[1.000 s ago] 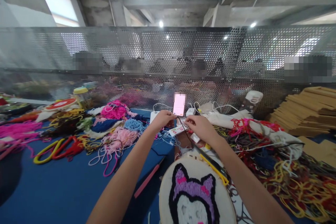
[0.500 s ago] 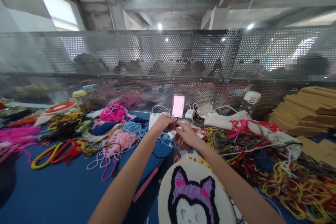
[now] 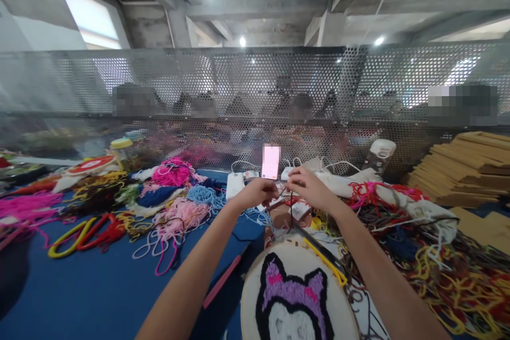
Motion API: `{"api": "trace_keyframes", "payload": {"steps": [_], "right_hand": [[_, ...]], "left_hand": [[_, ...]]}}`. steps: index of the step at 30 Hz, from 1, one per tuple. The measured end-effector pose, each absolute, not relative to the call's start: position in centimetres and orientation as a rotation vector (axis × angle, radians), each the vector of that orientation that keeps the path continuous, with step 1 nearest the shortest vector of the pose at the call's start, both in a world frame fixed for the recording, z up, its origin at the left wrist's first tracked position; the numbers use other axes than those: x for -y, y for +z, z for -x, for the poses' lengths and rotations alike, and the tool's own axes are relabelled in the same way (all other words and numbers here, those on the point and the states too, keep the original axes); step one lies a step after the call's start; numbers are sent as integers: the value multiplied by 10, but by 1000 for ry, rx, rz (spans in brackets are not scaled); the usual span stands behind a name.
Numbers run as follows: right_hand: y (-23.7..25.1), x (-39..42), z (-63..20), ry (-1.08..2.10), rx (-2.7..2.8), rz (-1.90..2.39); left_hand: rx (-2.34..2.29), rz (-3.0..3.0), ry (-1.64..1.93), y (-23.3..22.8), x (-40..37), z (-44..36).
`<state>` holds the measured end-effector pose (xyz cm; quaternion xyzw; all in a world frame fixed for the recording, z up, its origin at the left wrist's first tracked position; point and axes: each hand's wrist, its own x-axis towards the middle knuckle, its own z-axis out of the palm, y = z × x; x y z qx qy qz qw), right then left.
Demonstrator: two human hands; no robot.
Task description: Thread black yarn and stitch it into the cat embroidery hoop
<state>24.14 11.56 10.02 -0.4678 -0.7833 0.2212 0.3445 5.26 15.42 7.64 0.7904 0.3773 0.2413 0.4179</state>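
My left hand [image 3: 258, 191] and my right hand [image 3: 308, 186] are raised over the table's middle, close together but apart. A strand of black yarn [image 3: 291, 210] hangs from my right fingertips, which are pinched on it. Its upper part reaches across toward my left fingertips. Those are pinched too, but what lies between them is too small to make out. Below the hands rests an embroidery hoop [image 3: 252, 276] of white cloth, worked with a purple, black and pink eared figure. Behind the hands stands a phone [image 3: 271, 162] with its screen lit.
Pink yarn [image 3: 173, 171], blue yarn [image 3: 205, 196] and yellow-handled scissors [image 3: 71, 238] lie left. Tangled multicoloured yarn [image 3: 446, 287] covers the right, below stacked brown cardboard [image 3: 462, 167]. A bottle [image 3: 378, 154] and a perforated metal screen [image 3: 223, 79] stand behind. A white box [image 3: 235, 186] is near the phone.
My right hand has moved up and right, away from my left hand, drawing the black yarn into view. My left hand has shifted slightly right and down.
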Motion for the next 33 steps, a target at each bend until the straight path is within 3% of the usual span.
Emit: {"api": "trace_keyframes", "payload": {"steps": [6,15,26,33], "right_hand": [[98,-121,-261,897,1992,1118],[80,-132,-247,686,2043,1120],[69,-125,-214,970,2205,1009],[61,-131,-220,790,2120,1131]], "left_hand": [[-686,-2031,514,98,-145,-44],[-755,-2070,574,113,-138,-36],[-832,-2009,905,97,-146,-50],[-678,-1726,842,88,-149,-52]]}}
